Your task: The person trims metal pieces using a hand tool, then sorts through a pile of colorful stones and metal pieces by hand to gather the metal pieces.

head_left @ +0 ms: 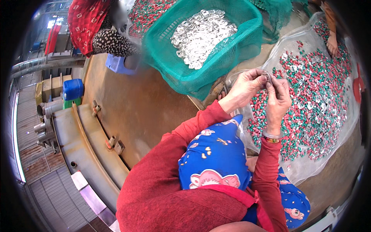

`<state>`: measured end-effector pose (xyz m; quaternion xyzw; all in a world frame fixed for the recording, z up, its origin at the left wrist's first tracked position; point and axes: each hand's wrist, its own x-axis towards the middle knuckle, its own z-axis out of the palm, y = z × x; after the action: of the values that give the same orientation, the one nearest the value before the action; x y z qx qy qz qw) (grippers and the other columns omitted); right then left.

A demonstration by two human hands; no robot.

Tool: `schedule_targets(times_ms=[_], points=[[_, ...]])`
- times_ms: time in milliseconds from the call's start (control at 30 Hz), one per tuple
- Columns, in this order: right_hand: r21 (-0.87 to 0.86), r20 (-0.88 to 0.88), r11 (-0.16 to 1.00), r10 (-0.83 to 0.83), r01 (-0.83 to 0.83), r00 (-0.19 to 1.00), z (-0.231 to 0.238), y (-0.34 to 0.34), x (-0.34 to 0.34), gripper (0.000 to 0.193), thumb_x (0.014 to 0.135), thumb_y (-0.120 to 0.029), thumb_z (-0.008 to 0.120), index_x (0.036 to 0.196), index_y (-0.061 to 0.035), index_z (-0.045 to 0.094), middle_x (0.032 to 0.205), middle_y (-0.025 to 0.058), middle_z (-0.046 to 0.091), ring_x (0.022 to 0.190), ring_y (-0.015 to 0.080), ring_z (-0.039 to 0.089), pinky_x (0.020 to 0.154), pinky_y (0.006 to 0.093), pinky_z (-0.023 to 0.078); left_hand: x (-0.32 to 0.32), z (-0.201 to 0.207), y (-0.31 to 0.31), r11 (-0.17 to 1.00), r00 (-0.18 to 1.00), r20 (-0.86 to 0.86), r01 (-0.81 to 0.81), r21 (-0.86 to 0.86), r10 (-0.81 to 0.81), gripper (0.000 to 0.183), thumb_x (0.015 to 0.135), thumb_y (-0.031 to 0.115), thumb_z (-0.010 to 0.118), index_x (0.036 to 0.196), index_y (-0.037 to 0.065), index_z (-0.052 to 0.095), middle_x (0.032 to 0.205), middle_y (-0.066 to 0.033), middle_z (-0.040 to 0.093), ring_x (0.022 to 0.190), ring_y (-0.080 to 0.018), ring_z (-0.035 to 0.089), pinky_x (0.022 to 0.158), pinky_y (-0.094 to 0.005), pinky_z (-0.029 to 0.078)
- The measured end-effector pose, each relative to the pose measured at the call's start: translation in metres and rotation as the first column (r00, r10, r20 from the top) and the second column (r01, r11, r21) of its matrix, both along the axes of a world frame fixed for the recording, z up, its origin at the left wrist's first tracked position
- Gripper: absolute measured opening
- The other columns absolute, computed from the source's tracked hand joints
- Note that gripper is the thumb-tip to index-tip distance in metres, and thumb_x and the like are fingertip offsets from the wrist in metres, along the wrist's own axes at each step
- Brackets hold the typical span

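Observation:
My left hand [247, 88] and my right hand [279, 97] meet over the near-left edge of a heap of small red and green stones [309, 112]. Both are closed, thumbs and fingers pinching one small grey metal piece [268, 78] between them. Fingers cover most of it, so its exact shape is hidden. Shiny flat metal pieces with holes [309, 105] lie scattered among the stones. Many similar silvery metal pieces [201, 36] are piled in a green plastic basket [158, 50] lined with green netting, beyond my left hand.
A translucent white sheet [305, 174] lies under the stones. Another person's hand [332, 44] reaches into the heap's far side. At far left, a person in a red patterned top [87, 25] is beside a blue plastic stool [119, 63]. My blue patterned clothing [216, 154] covers my knees.

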<state>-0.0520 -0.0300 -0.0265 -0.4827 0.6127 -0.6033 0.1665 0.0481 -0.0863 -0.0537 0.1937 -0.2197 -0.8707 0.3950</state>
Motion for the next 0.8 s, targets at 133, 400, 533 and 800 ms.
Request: schedule_targets(times_ms=[133, 400, 533, 800], points=[[0.082, 0.804, 0.991, -0.005, -0.102, 0.595, -0.025, 0.001, -0.021, 0.029, 0.081, 0.008, 0.055, 0.110, 0.0033, 0.059, 0.091, 0.0055, 0.062, 0.078, 0.0109, 0.058, 0.067, 0.0207, 0.047, -0.005, -0.006, 0.005, 0.961, 0.887, 0.461, 0.137, -0.241, -0.011, 0.016, 0.089, 0.010, 0.054, 0.099, 0.000, 0.059, 0.087, -0.0013, 0.060, 0.077, -0.0069, 0.054, 0.070, -0.0223, 0.045], [-0.177, 0.963, 0.885, 0.246, -0.430, 0.109, -0.022, 0.005, -0.029, 0.020, 0.077, 0.007, 0.059, 0.096, 0.0019, 0.064, 0.084, 0.0121, 0.065, 0.061, 0.0154, 0.058, 0.053, 0.0232, 0.049, 0.006, 0.000, 0.004, 0.972, 0.989, 0.029, 0.149, -0.181, -0.146, 0.015, 0.084, 0.018, 0.062, 0.087, 0.004, 0.056, 0.092, -0.0050, 0.056, 0.081, -0.0171, 0.056, 0.068, -0.0297, 0.048], [-0.280, 0.876, 0.764, 0.451, -0.581, 0.172, -0.004, 0.011, -0.044, 0.021, 0.072, 0.011, 0.063, 0.089, 0.0011, 0.067, 0.081, 0.0096, 0.064, 0.059, 0.0144, 0.059, 0.051, 0.0228, 0.049, 0.005, 0.022, 0.008, 0.930, 0.975, 0.041, 0.220, -0.293, -0.218, 0.014, 0.086, 0.017, 0.060, 0.080, 0.005, 0.055, 0.088, -0.0037, 0.042, 0.078, -0.0164, 0.053, 0.065, -0.0302, 0.052], [-0.188, 0.903, 0.894, 0.321, -0.408, 0.286, -0.004, 0.007, -0.012, 0.015, 0.079, 0.002, 0.063, 0.094, 0.0005, 0.063, 0.081, 0.0087, 0.064, 0.061, 0.0124, 0.058, 0.053, 0.0222, 0.048, 0.000, 0.030, 0.001, 0.995, 0.968, 0.240, 0.092, -0.037, -0.080, 0.012, 0.089, 0.019, 0.057, 0.092, 0.007, 0.054, 0.082, 0.0003, 0.055, 0.076, -0.0079, 0.054, 0.063, -0.0212, 0.044]])
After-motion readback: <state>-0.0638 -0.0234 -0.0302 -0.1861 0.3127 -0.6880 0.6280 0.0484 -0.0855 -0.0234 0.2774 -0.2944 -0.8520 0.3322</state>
